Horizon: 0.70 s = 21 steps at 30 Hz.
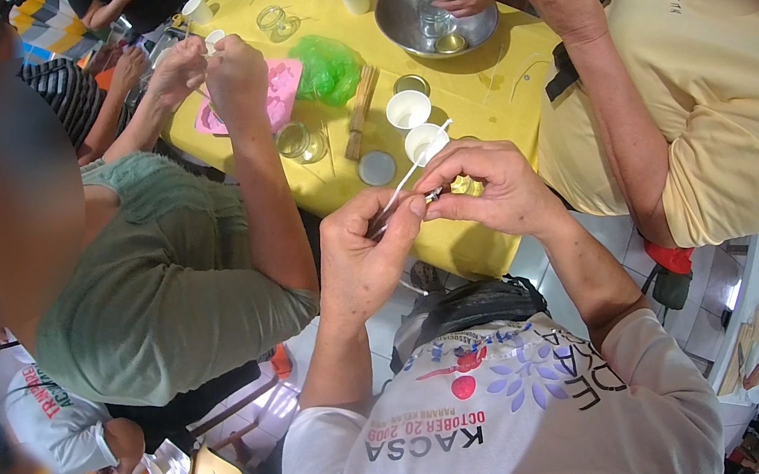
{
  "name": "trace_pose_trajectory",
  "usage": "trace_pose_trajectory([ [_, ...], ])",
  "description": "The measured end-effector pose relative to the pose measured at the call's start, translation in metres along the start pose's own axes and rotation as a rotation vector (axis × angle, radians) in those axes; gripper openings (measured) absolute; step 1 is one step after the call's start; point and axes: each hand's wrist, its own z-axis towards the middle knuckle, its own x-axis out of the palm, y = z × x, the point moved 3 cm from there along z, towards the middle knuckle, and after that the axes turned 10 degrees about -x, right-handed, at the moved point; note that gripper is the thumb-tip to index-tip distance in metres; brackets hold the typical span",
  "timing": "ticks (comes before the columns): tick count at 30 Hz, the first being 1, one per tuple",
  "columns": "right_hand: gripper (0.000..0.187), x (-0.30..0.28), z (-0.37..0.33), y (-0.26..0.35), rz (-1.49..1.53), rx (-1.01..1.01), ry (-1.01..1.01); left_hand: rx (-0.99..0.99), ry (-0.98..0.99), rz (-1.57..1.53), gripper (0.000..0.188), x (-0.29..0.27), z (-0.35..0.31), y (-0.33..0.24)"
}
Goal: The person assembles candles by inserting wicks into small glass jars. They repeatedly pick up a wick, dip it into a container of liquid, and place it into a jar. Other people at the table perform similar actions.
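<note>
My left hand (358, 256) pinches a thin white cord (410, 173) between thumb and fingers. The cord slants up to the right, with a loose end hanging below the hand. Thumb and forefinger of my right hand (501, 190) close on a small shiny metal piece (434, 195), right at my left thumb tip. Whether the cord passes through that piece is too small to tell. Just beyond my hands stand a white paper cup (425, 142) and a second cup (408, 111). A round pale lid (377, 168) lies left of them.
On the yellow-covered table (493, 105) are a stick bundle (362, 114), a glass jar (299, 142), a green plastic bag (327, 67), a pink mold (283, 90) and a metal bowl (394, 29). A person in green (153, 277) sits left, another in yellow (707, 78) right.
</note>
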Motion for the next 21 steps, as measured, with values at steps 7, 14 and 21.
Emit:
trace_pose_trajectory([
  [7,0.021,0.001,-0.010,-0.011,0.262,0.097,-0.127,0.008,-0.022,0.055,0.015,-0.007,-0.010,-0.011],
  [14,0.024,0.007,-0.017,-0.018,0.469,0.166,-0.146,-0.012,-0.065,0.007,0.015,-0.009,-0.017,-0.019],
  [21,0.019,0.019,-0.019,-0.026,0.463,0.247,-0.180,0.178,-0.137,0.077,0.018,-0.004,-0.009,-0.027],
])
